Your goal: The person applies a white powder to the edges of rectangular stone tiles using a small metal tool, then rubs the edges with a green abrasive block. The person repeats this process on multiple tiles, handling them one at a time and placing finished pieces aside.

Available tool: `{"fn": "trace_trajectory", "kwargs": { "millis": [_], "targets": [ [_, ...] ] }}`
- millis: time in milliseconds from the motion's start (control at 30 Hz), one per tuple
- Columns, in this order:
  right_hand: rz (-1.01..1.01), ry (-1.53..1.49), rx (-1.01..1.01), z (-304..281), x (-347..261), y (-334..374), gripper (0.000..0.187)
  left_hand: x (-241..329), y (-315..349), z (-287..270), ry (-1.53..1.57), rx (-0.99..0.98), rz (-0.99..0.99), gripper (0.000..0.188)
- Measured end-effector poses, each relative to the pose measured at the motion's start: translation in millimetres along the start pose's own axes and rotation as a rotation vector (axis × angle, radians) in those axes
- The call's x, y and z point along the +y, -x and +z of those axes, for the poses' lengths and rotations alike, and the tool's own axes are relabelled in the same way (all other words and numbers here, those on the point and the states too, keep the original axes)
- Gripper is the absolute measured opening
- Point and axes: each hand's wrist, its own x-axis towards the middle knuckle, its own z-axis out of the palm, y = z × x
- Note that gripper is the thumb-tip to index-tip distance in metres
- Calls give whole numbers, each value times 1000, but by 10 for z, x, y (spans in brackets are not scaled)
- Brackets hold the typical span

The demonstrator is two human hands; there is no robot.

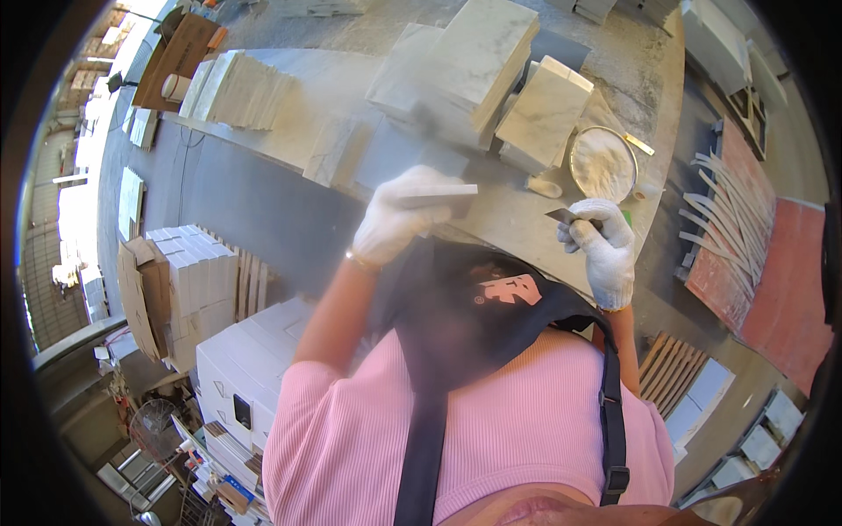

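My left hand (395,219), in a white knit glove, grips a small stone tile (456,200) with a pale edge and a greyer face, held up above the near edge of the worktable (561,250). My gloved right hand (605,250) is closed round a putty knife (561,215), whose dark, flat blade points left toward the tile without touching it. Just beyond the right hand stands a round tub (605,167) of off-white powder or paste. A small pale rounded object (544,187) lies left of the tub.
Stacked marble tiles (478,66) and a lower stack (545,114) stand on the table. More slabs (241,92) lean at the far left. White boxes (197,280) are piled at my left. On the right, pale strips (724,223) lie across a reddish board (794,280).
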Motion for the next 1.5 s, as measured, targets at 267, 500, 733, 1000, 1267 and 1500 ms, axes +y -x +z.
{"fn": "trace_trajectory", "kwargs": {
  "millis": [267,500,733,1000,1267,1500],
  "targets": [
    [23,158,57,114,-4,-41,23,-546,-454,264,111,-295,108,32],
    [24,259,-17,-50,107,-95,21,-838,-926,607,183,-531,-31,38],
    [-3,262,-90,-196,195,-135,23,-867,-1154,863,-88,-641,243,37],
    [-49,341,-234,-233,137,-213,23,-563,-1015,829,-162,-603,119,34],
    [-304,606,-321,-10,100,-430,25,-536,-913,739,-103,-549,213,24],
    [-242,654,-318,-203,89,-236,29,-578,-909,780,-195,-520,250,36]
  ]
}}
